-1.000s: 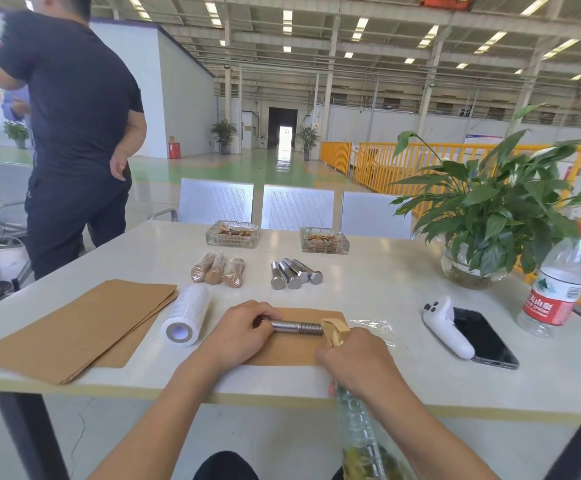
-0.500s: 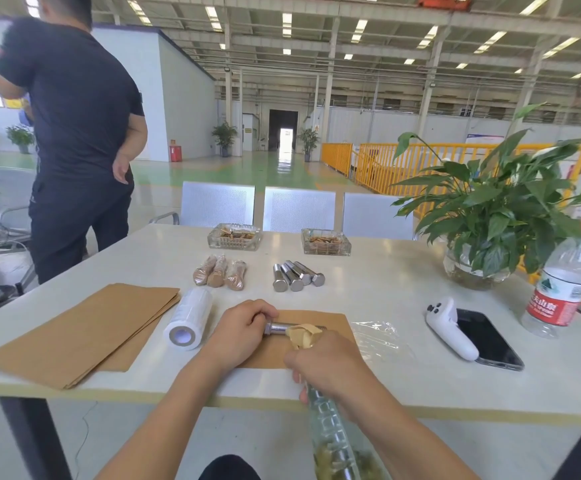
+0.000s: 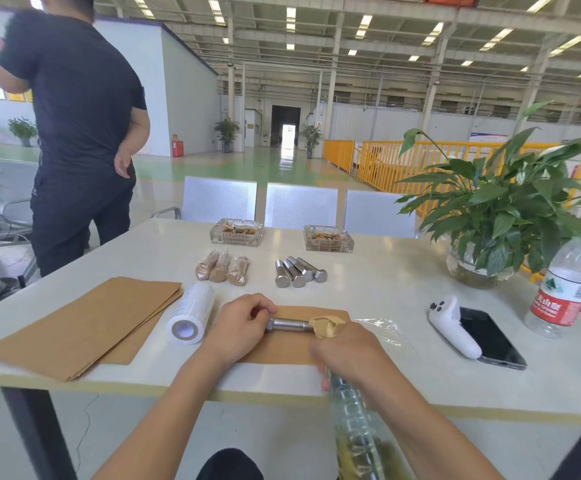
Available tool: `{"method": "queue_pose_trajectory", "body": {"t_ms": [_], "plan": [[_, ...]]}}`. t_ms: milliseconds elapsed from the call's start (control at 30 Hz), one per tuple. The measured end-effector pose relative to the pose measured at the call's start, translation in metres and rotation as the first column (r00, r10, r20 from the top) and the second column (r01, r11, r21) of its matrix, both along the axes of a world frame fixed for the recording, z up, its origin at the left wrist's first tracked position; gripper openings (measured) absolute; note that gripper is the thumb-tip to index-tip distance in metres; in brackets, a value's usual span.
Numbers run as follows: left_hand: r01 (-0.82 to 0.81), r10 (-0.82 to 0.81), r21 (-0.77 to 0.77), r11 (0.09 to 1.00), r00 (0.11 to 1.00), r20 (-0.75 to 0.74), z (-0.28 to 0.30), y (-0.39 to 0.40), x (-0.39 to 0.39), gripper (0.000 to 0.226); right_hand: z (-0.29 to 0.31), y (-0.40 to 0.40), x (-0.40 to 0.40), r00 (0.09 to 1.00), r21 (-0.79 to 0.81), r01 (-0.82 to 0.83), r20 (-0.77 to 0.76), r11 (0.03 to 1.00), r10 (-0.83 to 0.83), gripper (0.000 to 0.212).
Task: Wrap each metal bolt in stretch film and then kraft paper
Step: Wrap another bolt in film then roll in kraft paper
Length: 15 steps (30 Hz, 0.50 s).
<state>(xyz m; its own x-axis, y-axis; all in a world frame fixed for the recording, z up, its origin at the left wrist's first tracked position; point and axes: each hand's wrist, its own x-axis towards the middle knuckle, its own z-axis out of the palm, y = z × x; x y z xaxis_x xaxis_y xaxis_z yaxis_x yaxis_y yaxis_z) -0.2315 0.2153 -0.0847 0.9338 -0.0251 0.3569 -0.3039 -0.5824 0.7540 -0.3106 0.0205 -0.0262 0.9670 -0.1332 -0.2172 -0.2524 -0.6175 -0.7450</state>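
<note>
We see a metal bolt (image 3: 288,324) lying crosswise over a sheet of kraft paper (image 3: 282,344) near the front edge of the white desk (image 3: 386,292). Its shank is bare, shiny steel with thread at the right end, where a crumpled tan scrap (image 3: 327,326) covers the tip. Our left hand (image 3: 238,329) curls its fingers around the bolt's head end, hiding it. Our right hand (image 3: 349,351) closes on the tan-covered end, and a twisted strand of clear stretch film (image 3: 354,431) runs from under it down toward us; more crinkled film lies on the desk just right of the paper. A roll of film (image 3: 190,318) lies beside the left hand, next to a stack of kraft sheets (image 3: 81,323). Farther back, three paper-wrapped bolts (image 3: 222,269) lie side by side, and just right of them three bare bolts (image 3: 299,271) rest touching each other, heads toward us.
</note>
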Motion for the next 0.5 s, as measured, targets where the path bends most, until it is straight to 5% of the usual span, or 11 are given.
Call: {"method": "queue_pose_trajectory", "body": {"t_ms": [500], "plan": [[-0.007, 0.007, 0.009, 1.0, 1.0, -0.009, 0.002, -0.001, -0.002, 0.026, 0.0, 0.023, -0.015, 0.998, 0.073, -0.043, 0.052, 0.996, 0.039, 0.019]]}}
